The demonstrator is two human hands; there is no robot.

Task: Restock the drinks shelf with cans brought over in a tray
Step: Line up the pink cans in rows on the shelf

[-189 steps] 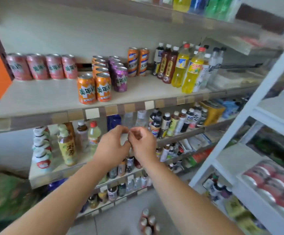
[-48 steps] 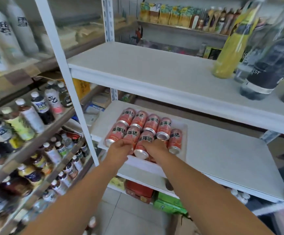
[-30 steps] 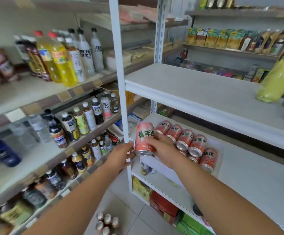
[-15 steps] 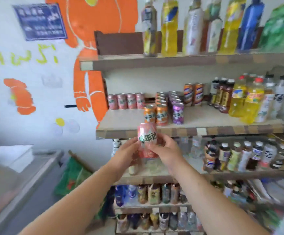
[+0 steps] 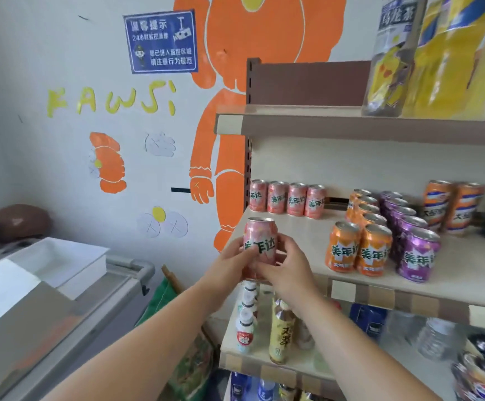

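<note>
My left hand (image 5: 229, 266) and right hand (image 5: 289, 267) both grip a pink can (image 5: 260, 244) at the shelf's (image 5: 302, 238) front-left. Four stocked cans (image 5: 287, 199) stand at its back; this one isn't placed yet.

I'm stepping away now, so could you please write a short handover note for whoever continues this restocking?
Hands: left hand and right hand both grip one upright pink can at the front left corner of the shelf.
Stock: four pink cans stand in a row at the back left; orange cans and purple cans file to their right.
Done: this can is at the shelf.
Left: set it down by the pink row, then fetch more; the tray is out of view.
</note>
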